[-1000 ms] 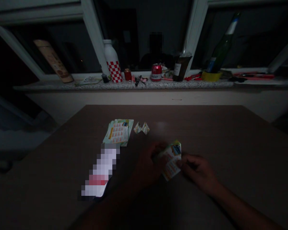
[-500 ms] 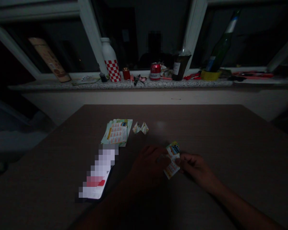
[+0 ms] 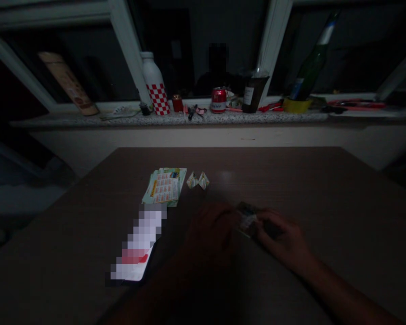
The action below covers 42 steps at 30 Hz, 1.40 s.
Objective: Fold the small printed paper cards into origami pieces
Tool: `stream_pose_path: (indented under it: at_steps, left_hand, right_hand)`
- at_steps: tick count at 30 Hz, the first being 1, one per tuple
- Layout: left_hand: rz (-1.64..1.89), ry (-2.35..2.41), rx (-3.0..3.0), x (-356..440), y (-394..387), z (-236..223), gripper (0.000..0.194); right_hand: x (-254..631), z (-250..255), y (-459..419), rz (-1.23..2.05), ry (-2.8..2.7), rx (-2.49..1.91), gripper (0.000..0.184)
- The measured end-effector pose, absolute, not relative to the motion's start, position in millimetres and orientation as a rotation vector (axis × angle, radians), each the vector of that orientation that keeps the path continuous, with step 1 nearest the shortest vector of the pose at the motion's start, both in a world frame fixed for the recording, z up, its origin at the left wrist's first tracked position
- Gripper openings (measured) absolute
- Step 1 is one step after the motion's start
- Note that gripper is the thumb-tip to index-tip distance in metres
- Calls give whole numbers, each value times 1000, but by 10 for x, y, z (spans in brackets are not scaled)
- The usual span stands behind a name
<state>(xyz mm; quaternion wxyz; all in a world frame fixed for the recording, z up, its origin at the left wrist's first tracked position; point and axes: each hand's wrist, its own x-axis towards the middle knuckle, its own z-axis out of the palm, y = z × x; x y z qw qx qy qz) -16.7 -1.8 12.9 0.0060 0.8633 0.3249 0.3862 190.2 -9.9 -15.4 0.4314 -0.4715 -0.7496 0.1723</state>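
Now shorter, darker, the paper (image 3: 247,220)

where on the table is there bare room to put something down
Bare table lies right of the right hand, left of the phone, and beyond the folded shapes up to the far edge. Crowded: around the left hand and held paper, by the card stack and phone, and along the windowsill.

Dim room, brown table (image 3: 291,171) before a pale wall (image 3: 203,137), speckled stone sill (image 3: 176,120), dark window (image 3: 196,27) above.
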Motion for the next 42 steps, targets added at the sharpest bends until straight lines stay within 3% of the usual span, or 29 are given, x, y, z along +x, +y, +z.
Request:
stream_pose_path:
  at_steps: [3, 7, 42]
  left_hand:
    - [1281, 1128, 2723, -131, -49, 166, 33]
    - [1152, 1101, 2799, -107, -7, 138, 7]
    - [1161, 1057, 2743, 24, 60, 38, 6]
  right_hand:
    - [1881, -105, -138, 280, -1998, -1034, 14]
    - [1859, -68, -160, 150, -2054, -939, 21]
    - [1878, -17, -164, -7, -2187, -850, 13]
